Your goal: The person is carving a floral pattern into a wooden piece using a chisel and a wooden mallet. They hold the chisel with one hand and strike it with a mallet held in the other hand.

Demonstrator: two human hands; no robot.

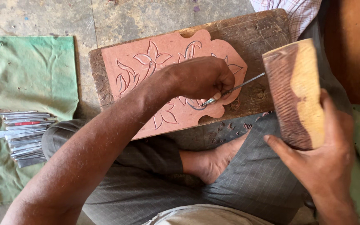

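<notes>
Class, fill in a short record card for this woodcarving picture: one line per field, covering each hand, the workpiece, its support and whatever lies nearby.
Left hand: grips a thin metal chisel, tip on the panel
Right hand: holds a wooden mallet block, raised beside the chisel's end
Workpiece: reddish carved panel with flower and leaf outlines
Support: worn wooden board on the floor
Nearby: row of metal chisels on a green cloth; wood shavings by the bare foot
</notes>
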